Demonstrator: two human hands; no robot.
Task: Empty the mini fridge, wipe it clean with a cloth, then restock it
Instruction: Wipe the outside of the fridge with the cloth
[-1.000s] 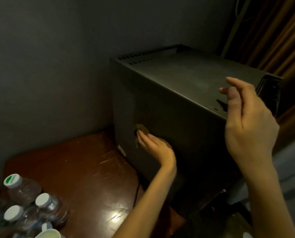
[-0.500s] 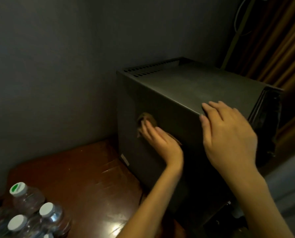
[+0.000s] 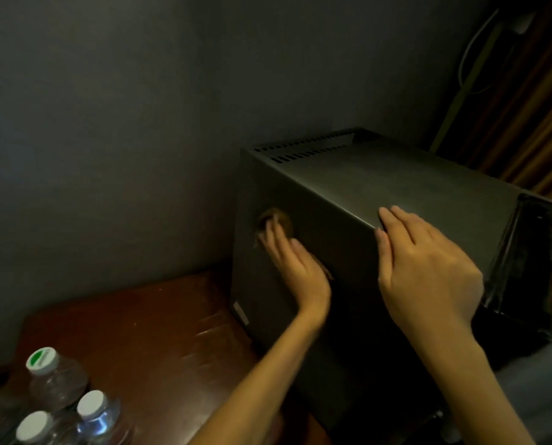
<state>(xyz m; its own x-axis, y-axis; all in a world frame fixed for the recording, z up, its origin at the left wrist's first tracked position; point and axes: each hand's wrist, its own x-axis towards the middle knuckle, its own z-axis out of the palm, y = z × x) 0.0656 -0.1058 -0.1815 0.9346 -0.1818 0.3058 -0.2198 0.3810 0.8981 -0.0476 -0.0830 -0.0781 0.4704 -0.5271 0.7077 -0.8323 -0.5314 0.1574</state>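
Dark grey metal made up the mini fridge, which stood against the wall on a reddish-brown wooden table, its vented rear edge to the wall and its glossy black door side turned towards the curtain. Capped water bottles stood grouped at the table's near left corner, well apart from the fridge. The right hand lay flat on the top near the left edge, fingers straight and close together, gripping nothing. The left hand pressed flat against the left side panel, fingers straight, with a small brown cloth trapped under them and showing at the fingertips. The step looked like the wiping stage, carried onto the outer casing, with the bottles seemingly waiting to go back in. The next move probably called for firm pressure across the rest of the panel while the right hand braced the fridge against sliding
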